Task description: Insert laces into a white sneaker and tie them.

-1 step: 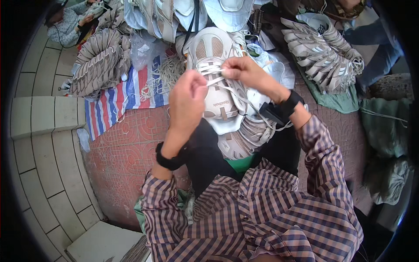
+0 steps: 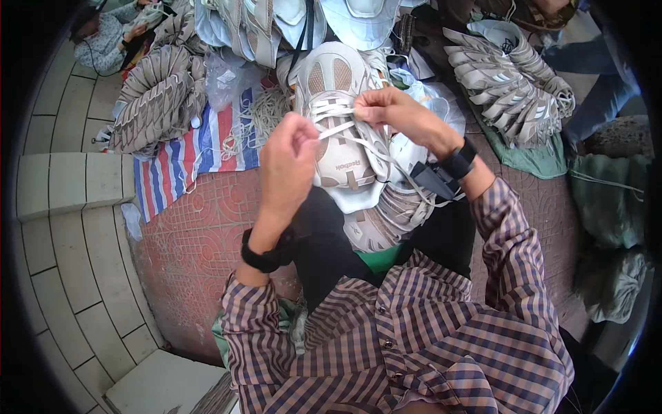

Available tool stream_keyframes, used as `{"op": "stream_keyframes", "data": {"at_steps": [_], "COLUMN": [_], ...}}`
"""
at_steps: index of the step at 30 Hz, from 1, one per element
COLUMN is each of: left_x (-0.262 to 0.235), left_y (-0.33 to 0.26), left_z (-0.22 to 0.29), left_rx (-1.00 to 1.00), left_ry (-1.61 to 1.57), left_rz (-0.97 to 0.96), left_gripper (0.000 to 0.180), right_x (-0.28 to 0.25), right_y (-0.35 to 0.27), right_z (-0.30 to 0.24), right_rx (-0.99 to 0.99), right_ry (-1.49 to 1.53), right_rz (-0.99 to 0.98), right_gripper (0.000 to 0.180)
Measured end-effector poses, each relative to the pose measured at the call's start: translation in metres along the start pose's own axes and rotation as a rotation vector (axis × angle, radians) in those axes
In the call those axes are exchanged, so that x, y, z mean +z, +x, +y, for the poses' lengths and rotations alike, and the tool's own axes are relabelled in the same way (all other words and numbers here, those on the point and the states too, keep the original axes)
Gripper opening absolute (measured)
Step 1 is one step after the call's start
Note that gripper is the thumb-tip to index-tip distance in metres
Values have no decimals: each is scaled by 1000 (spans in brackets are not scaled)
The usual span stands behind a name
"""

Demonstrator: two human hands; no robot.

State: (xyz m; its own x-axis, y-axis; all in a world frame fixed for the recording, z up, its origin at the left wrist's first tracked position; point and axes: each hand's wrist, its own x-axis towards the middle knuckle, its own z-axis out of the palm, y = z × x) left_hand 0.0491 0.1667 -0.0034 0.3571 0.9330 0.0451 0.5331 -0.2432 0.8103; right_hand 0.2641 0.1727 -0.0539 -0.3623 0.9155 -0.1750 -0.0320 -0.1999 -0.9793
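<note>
A beige shoe upper (image 2: 334,72) lies in front of me, toe pointing away, its tongue (image 2: 345,162) spread toward my lap. White shoelace (image 2: 336,130) crosses its upper eyelets. My left hand (image 2: 286,162), at the left of the lacing, is closed in a pinch on one stretch of the lace. On the opposite side, the fingertips of my right hand (image 2: 396,116) pinch the lace close against the right eyelet row. A loose lace length trails down on the right, past the tongue. More stacked uppers (image 2: 365,231) lie between my legs, under this one.
Nested shoe uppers (image 2: 155,100) are piled at far left, others (image 2: 507,83) on green cloth at right. A bundle of white laces (image 2: 265,114) rests on a striped sheet (image 2: 183,172). Another person (image 2: 107,45) sits at upper left. Green sacks (image 2: 607,200) stand at right.
My left hand has shifted slightly left, away from the lacing. My right hand has moved a little to the right, still pinching. The upper stays in place.
</note>
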Motion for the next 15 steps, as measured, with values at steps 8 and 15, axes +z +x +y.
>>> {"op": "stream_keyframes", "data": {"at_steps": [8, 15], "left_x": [-17, -13], "left_y": [-16, -28], "left_z": [-13, 3], "left_rx": [-251, 336], "left_ry": [-436, 625], "left_rz": [-80, 149], "left_gripper": [18, 16], "right_x": [27, 37], "right_y": [-55, -70], "right_z": [-2, 13], "right_rx": [5, 73], "right_ry": [-573, -413], "right_rz": [231, 120], "right_gripper": [42, 26]}}
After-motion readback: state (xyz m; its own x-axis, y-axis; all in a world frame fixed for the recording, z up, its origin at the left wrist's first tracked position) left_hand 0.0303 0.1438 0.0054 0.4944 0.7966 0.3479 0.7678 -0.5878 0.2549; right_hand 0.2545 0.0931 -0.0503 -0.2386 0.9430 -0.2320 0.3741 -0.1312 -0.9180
